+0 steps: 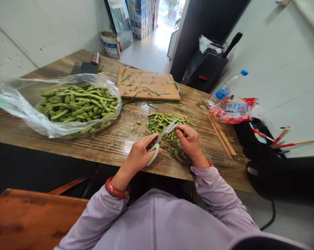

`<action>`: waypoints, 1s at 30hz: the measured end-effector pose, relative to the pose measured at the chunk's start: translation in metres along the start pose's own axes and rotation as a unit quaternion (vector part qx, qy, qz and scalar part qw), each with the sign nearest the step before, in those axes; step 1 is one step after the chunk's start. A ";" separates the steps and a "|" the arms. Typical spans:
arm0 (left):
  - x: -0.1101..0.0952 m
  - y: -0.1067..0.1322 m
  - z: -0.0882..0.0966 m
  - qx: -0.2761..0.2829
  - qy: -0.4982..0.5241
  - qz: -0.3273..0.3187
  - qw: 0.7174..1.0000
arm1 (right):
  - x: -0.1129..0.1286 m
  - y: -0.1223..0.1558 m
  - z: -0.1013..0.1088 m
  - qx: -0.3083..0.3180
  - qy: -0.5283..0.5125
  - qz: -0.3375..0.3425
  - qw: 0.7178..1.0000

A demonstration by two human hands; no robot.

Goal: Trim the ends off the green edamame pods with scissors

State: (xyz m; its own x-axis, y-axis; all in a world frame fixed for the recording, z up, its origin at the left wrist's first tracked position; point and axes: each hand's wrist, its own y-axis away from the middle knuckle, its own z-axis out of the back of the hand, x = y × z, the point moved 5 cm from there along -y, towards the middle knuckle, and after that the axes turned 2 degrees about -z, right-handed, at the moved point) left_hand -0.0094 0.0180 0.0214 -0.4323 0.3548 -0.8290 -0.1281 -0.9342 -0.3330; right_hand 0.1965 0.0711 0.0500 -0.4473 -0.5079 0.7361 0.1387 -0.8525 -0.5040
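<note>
At the near edge of the wooden counter (115,139), the left hand (141,154) is closed around the green-handled scissors (163,133), blades parted over a small pile of green pods (162,119), while the right hand (189,140) pinches, seemingly, one of them beside the blades.

I have the table (115,142) running left to right before me. On its left sits a bag (16,104) with pods (78,104) in it, and behind the bag, at the far edge, lies a cleaver (85,66). The cutting board (146,85) lies right of the bag, along the far edge. Before the board is a loose pile (160,121); my left hand (139,154), with the scissors (163,133) in it, and my right hand (189,140) meet at the pile's near side. Right of the pile lie chopsticks (222,137); behind them a bottle (227,90) lies on its side, a packet (232,111) just before it. A bucket (111,45) stands on the floor behind the table
</note>
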 end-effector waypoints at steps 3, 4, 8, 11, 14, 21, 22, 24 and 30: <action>0.000 0.000 0.000 0.005 0.007 -0.002 1.000 | -0.001 -0.001 0.000 0.014 -0.015 -0.034 0.999; 0.000 0.000 0.000 0.006 0.008 -0.002 1.000 | 0.000 -0.001 0.000 0.019 -0.017 -0.038 0.999; -0.002 0.000 0.000 0.008 0.006 -0.004 1.000 | 0.002 -0.002 0.000 0.021 -0.019 -0.004 1.000; -0.003 0.000 -0.001 0.009 0.004 -0.008 1.000 | 0.002 -0.002 0.000 0.030 -0.008 0.018 0.999; -0.002 0.000 -0.002 0.010 -0.003 -0.022 1.000 | 0.003 -0.002 0.000 0.044 0.007 0.027 0.999; 0.000 0.000 -0.004 0.006 -0.040 -0.053 0.998 | 0.008 -0.001 0.001 0.046 0.007 0.042 0.998; 0.000 0.000 -0.005 0.007 -0.045 -0.053 0.998 | 0.008 -0.001 0.001 0.043 0.009 0.043 0.998; 0.000 -0.001 -0.006 0.011 -0.053 -0.050 0.997 | 0.005 -0.001 0.001 0.036 0.018 0.041 0.998; 0.001 -0.004 -0.007 0.013 -0.050 -0.049 0.997 | -0.002 -0.001 0.003 0.013 0.031 0.044 0.998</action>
State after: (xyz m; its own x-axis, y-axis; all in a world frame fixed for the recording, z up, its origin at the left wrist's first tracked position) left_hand -0.0034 0.0224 0.0184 -0.5037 0.4392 -0.7439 -0.1966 -0.8968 -0.3964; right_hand 0.1995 0.0731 0.0503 -0.4857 -0.5724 0.6606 0.2022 -0.8088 -0.5522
